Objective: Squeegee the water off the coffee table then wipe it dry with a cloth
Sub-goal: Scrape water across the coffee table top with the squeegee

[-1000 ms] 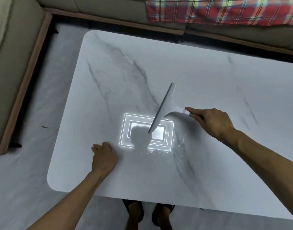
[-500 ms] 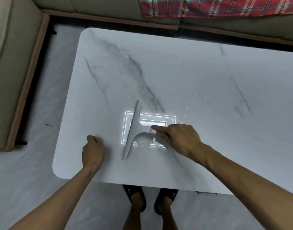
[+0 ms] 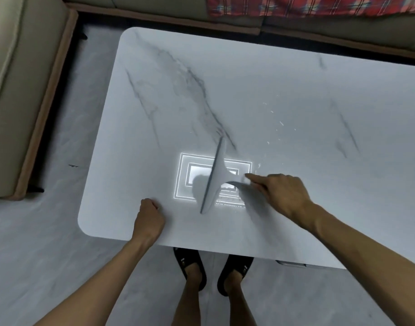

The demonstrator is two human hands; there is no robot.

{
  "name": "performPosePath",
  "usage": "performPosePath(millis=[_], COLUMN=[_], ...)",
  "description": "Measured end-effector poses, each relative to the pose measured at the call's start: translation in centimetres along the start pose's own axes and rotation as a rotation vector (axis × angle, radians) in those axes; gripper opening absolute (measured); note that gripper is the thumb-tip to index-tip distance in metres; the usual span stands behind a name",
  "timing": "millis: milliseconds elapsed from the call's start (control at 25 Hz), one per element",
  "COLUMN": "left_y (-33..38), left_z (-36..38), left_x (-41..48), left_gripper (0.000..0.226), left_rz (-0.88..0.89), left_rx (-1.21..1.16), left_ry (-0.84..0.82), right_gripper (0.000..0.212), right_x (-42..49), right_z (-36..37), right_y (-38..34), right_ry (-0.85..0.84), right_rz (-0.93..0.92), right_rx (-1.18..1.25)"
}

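A white marble coffee table [image 3: 284, 74] fills the middle of the view. A grey squeegee [image 3: 214, 178] rests blade-down on its near part, over the bright reflection of a ceiling lamp. My right hand [image 3: 280, 192] grips the squeegee's handle from the right, index finger stretched along it. My left hand [image 3: 148, 220] is a closed fist resting on the table near its front edge, left of the blade. Small water drops [image 3: 275, 127] glisten on the tabletop beyond my right hand. No cloth is in view.
A beige sofa [image 3: 16, 90] stands to the left and another runs along the far side, with a red plaid blanket [image 3: 319, 4] on it. My feet in black sandals [image 3: 190, 269] stand on the grey floor at the table's front edge.
The squeegee swept left and toward me across the table, then shifted back right a little. My left hand stayed fisted near the front edge.
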State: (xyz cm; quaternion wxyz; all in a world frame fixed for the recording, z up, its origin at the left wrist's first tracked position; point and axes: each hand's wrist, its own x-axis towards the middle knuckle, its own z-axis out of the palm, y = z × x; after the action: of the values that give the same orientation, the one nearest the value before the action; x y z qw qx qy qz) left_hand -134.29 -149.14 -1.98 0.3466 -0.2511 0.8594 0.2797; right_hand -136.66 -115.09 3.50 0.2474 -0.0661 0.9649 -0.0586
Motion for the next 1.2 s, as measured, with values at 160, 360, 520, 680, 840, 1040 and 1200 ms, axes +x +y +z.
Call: performPosePath(millis=[160, 360, 520, 680, 840, 1040, 1200], left_y=[1.6, 1.3, -0.2, -1.3, -0.5, 2.8, 4.3], left_z=[1.2, 0.1, -0.8, -0.3, 1.8, 4.1, 4.3], left_x=[-0.2, -0.6, -1.4, -1.9, -2.8, -3.7, -4.1], left_gripper=[0.023, 0.021, 0.011, 0.009, 0.019, 0.019, 0.016], left_rz=[0.013, 0.007, -0.018, -0.004, 0.035, 0.059, 0.025], left_rx=[0.095, 0.018, -0.026, 0.059, 0.117, 0.203, 0.191], left_ry=[-0.111, -0.001, 0.154, 0.112, 0.020, -0.190, -0.245], right_gripper=[0.042, 0.043, 0.038, 0.042, 0.045, 0.039, 0.040], right_x=[-4.5, -4.0, -1.4, -1.7, -4.1, -7.9, -9.0], right_z=[-1.6, -1.7, 2.3, 4.8, 3.6, -0.1, -2.4], right_y=[6.2, 0.4, -11.3, -12.4, -3.3, 7.2, 8.1], right_ry=[0.058, 0.053, -0.092, -0.152, -0.161, -0.134, -0.062], right_rz=[0.202, 0.009, -0.292, -0.388, -0.326, -0.156, -0.134], right_rx=[-0.045, 0.055, 0.113, -0.009, -0.056, -0.207, -0.250])
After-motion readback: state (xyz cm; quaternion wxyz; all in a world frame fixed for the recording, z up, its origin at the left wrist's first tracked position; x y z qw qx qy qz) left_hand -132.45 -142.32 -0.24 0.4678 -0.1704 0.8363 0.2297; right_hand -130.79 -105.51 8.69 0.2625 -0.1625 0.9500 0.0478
